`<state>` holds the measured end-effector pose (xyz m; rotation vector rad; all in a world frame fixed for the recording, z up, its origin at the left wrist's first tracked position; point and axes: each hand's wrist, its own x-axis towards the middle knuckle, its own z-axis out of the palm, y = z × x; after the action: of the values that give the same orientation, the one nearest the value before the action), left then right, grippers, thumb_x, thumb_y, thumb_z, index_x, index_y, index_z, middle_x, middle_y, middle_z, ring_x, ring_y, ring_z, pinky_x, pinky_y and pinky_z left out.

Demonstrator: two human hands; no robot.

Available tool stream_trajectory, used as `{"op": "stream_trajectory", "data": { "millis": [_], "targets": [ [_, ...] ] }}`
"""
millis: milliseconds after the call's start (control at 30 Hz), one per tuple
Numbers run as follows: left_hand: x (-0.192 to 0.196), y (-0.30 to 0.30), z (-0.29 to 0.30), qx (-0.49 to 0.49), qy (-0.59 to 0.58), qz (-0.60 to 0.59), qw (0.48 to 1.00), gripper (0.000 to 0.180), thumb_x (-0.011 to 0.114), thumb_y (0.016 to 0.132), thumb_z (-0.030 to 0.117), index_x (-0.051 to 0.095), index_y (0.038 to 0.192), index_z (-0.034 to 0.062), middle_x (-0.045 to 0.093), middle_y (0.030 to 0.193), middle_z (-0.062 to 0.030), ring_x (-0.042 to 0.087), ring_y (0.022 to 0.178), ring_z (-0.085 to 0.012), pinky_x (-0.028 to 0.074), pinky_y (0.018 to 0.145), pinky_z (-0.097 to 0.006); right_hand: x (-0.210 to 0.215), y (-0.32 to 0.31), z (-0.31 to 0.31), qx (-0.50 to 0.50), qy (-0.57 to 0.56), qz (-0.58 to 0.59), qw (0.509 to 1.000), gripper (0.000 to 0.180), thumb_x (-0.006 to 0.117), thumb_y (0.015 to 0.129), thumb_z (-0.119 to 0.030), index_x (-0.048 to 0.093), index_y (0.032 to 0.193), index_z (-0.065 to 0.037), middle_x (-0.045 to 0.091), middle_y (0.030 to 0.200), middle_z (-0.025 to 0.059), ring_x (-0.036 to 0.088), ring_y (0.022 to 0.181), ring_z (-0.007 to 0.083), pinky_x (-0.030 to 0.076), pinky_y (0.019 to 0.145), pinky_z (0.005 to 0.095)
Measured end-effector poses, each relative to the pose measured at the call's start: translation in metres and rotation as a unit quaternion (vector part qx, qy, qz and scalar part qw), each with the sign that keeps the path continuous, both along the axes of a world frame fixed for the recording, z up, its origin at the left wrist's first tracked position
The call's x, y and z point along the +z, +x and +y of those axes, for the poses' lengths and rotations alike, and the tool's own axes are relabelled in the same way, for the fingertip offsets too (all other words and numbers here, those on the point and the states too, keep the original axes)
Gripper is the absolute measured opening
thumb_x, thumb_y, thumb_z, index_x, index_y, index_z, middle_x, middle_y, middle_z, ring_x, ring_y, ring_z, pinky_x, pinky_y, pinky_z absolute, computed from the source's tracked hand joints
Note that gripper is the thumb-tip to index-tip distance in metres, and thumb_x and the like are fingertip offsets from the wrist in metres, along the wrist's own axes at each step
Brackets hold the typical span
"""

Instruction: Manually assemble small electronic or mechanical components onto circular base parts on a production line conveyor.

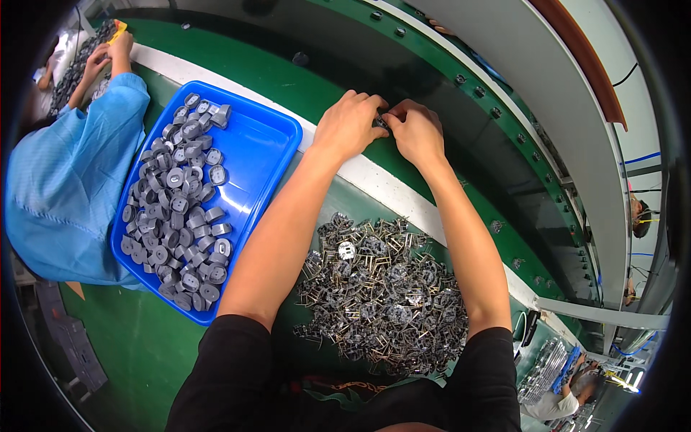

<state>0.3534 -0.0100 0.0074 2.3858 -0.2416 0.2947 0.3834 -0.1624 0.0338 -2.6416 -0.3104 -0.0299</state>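
Both my arms reach forward over the edge of a green conveyor belt [237, 52]. My left hand [350, 126] is closed, with thumb and fingers pinching a small dark part [381, 122]. From the other side my right hand [417, 133] pinches the same part between thumb and fingertips. Fingers cover most of it, so its exact kind cannot be made out. Between my forearms, on the bench, lies a big heap of small clear-and-dark parts with metal prongs [389, 288]. To the left of my left forearm, a blue tray [259, 137] holds many grey round plastic housings [176, 205].
A white ledge [389, 189] runs between bench and belt. Single small parts [461, 79] sit along the belt's far side. At the left, a co-worker in a blue sleeve [79, 180] handles parts. A grey metal frame [561, 93] arches over the right side.
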Motion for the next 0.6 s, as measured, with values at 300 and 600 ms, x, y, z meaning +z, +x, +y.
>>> {"op": "stream_trajectory", "data": {
  "millis": [300,600],
  "targets": [
    [-0.006,0.0,-0.007,0.011,0.033,-0.026,0.999,0.041,0.078,0.077,0.016,0.069,0.117,0.0123,0.071,0.099,-0.0035,0.061,0.103,-0.0268,0.054,0.088,-0.04,-0.004,-0.011,0.003,-0.008,-0.073,-0.061,0.995,0.018,0.065,0.091,-0.021,0.069,0.094,-0.004,0.071,0.099,0.0144,0.069,0.093,0.035,0.053,0.08,0.0467],
    [-0.016,0.011,-0.005,-0.079,-0.016,-0.043,0.996,0.047,0.076,0.076,0.018,0.069,0.121,0.0073,0.071,0.102,-0.0086,0.062,0.103,-0.0288,0.053,0.088,-0.04,-0.007,-0.012,-0.014,-0.008,-0.052,-0.033,0.998,0.025,0.066,0.092,-0.029,0.069,0.1,-0.006,0.07,0.1,0.0125,0.069,0.094,0.0343,0.054,0.082,0.0461]
  ]
}}
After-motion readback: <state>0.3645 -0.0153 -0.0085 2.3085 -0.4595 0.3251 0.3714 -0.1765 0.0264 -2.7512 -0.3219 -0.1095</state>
